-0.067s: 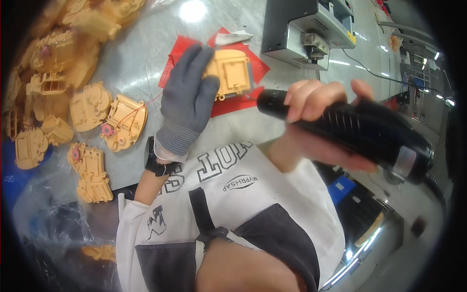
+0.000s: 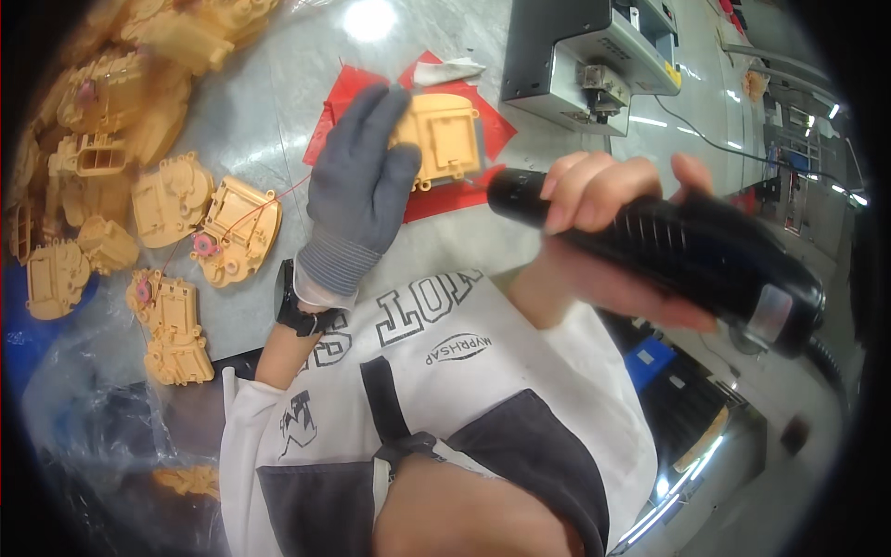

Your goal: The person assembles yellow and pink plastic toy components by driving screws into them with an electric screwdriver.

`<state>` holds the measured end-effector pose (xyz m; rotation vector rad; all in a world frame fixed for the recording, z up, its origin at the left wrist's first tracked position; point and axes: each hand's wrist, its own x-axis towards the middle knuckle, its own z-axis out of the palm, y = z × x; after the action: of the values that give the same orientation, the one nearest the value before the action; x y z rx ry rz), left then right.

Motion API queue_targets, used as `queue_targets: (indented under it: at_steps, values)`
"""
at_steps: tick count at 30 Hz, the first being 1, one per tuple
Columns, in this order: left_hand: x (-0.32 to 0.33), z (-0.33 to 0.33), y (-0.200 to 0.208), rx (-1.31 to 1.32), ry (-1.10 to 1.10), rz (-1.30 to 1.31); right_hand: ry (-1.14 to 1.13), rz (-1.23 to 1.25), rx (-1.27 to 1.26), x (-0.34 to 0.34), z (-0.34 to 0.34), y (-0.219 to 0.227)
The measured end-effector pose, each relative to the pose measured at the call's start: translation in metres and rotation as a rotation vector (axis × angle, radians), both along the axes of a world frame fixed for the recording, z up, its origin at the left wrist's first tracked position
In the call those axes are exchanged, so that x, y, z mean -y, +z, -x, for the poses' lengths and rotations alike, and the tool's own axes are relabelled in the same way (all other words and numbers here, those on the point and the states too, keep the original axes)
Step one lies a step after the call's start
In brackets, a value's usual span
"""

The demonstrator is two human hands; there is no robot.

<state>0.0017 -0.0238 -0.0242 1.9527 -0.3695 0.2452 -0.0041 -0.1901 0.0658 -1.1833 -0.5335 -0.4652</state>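
My left hand (image 2: 357, 176), in a grey knit glove, holds a yellow-orange plastic housing (image 2: 449, 139) by its left side. Its fingers run along the edge, and the thumb rests by the near left corner; the part under the hand is hidden. The housing sits over a red sheet (image 2: 445, 201) on the metal table. In my bare right hand (image 2: 603, 200) is a black electric screwdriver (image 2: 687, 241), fingers wrapped round its body. The screwdriver's nose points left at the housing's near right corner. A thin bit shows faintly there; whether it touches the housing I cannot tell.
More orange housings (image 2: 172, 202) lie to the left, some with red wires and a pink round part (image 2: 206, 244), heaped up at far left. A grey and black machine (image 2: 580, 70) stands beyond the red sheet. A white scrap (image 2: 448, 71) lies on the sheet. A cord (image 2: 826, 362) trails from the screwdriver.
The screwdriver in my right hand has shifted very slightly left. My left hand keeps its hold on the housing.
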Motion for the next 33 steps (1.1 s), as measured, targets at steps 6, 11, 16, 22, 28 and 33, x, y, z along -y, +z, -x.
queue_targets:
  at_steps: [6,11,16,22,28,33]
  values:
    - [-0.001,0.001,0.003,-0.006,-0.001,0.037,0.036,0.059,-0.021,-0.002,-0.012,-0.009]
    - [-0.001,0.003,0.002,-0.046,0.015,0.062,0.178,0.194,0.021,-0.003,-0.022,-0.009]
    - [-0.001,-0.002,0.006,-0.035,-0.012,0.108,0.175,0.182,-0.017,-0.005,-0.024,-0.009]
    - [-0.007,-0.005,0.010,-0.136,-0.012,0.185,0.229,0.254,0.012,0.002,-0.024,-0.005]
    - [-0.007,-0.003,0.009,-0.123,0.025,0.126,0.278,0.083,-0.050,0.000,-0.030,-0.014]
    - [0.002,0.002,0.007,-0.248,0.121,0.205,0.029,-0.095,-0.098,0.043,-0.025,0.007]
